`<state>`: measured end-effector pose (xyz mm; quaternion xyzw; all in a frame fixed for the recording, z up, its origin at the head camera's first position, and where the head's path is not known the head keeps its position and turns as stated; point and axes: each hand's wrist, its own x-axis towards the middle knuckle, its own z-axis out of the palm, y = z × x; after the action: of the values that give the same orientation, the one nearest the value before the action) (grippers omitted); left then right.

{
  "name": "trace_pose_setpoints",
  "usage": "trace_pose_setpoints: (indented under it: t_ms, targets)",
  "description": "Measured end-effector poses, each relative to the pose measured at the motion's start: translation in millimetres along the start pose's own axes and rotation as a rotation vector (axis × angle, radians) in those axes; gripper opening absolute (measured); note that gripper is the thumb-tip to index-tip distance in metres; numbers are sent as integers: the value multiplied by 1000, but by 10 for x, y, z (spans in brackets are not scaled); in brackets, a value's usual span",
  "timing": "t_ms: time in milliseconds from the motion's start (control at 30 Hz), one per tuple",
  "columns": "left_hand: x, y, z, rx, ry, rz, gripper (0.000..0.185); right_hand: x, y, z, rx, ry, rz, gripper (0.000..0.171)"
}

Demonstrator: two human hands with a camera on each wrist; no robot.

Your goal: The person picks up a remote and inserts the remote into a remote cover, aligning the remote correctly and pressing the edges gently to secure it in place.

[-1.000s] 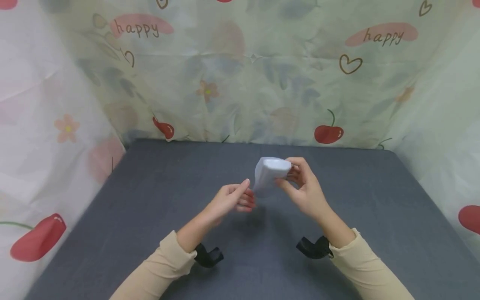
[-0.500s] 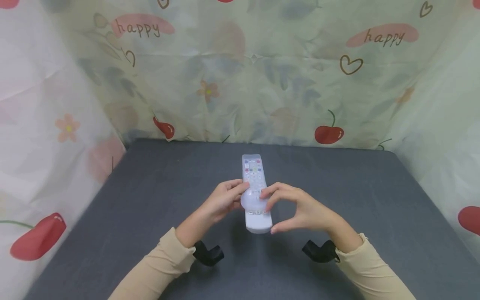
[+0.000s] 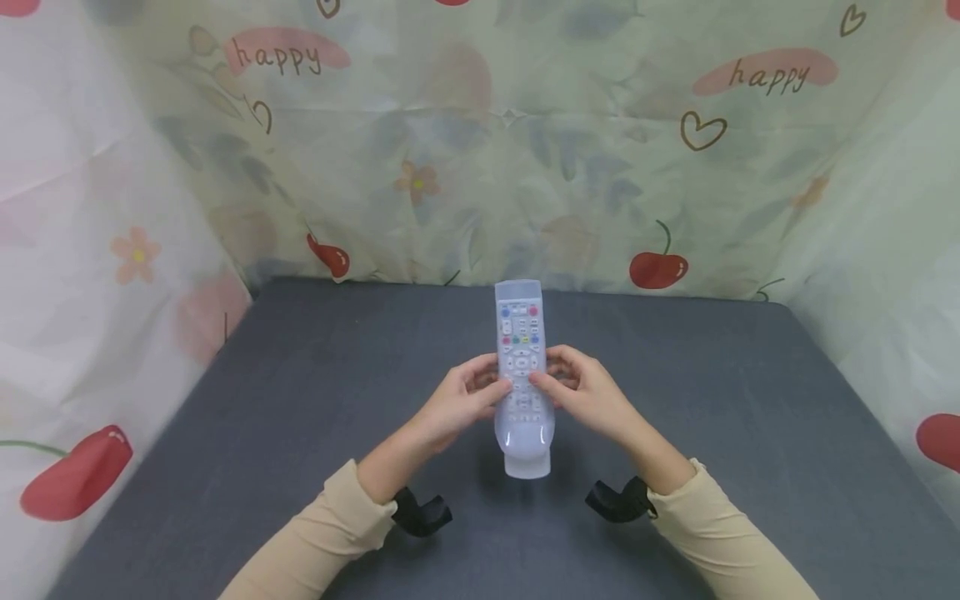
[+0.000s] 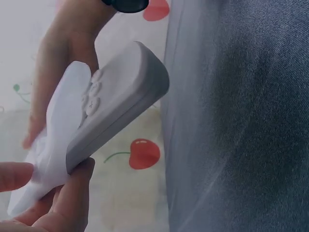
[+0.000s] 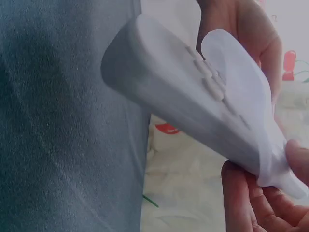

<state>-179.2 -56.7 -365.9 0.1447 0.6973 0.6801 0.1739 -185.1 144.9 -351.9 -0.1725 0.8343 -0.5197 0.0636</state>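
Note:
A white remote control (image 3: 519, 350) with coloured buttons is held lengthwise over the grey table (image 3: 300, 400), buttons up. A translucent soft cover (image 3: 526, 435) wraps it and bulges loose in a rounded flap at the near end. My left hand (image 3: 491, 387) pinches the remote's left side at its middle. My right hand (image 3: 551, 379) pinches the right side opposite. The left wrist view shows the remote (image 4: 120, 106), the lifted cover (image 4: 58, 125) and my left fingers (image 4: 72, 193) under them. From the right wrist, the remote (image 5: 169, 92), the cover flap (image 5: 241, 92) and right fingers (image 5: 241, 198) show.
A cloth backdrop (image 3: 480, 142) printed with cherries, flowers and "happy" stands behind and along both sides of the table. Black wrist mounts (image 3: 420, 510) (image 3: 615, 500) sit under my beige sleeves. Nothing else lies on the grey surface.
A second ago my right hand alone held the remote end-on. The remote has since turned flat with buttons up, my left hand took hold, and it has shifted slightly away from me.

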Motion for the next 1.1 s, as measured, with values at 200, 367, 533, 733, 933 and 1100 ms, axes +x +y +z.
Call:
trace_pose_setpoints:
  t_ms: [200,367,533,733,933,1100]
  targets:
    - [-1,51,5,43,69,9,47,-5,1,35,5,-4,-29,30]
    - [9,78,24,89,139,43,41,-21,8,49,7,-42,-42,30]
    - [-9,64,44,130,174,105,35,-23,-12,21,-7,-71,-42,32]
    - [-20,40,54,151,171,113,35,-2,-83,-34,-27,39,-48,33]
    - [-23,28,89,163,175,104,34,10,-139,-25,-164,120,-92,19]
    - [-26,16,120,156,208,94,31,3,-143,3,-297,166,-158,9]
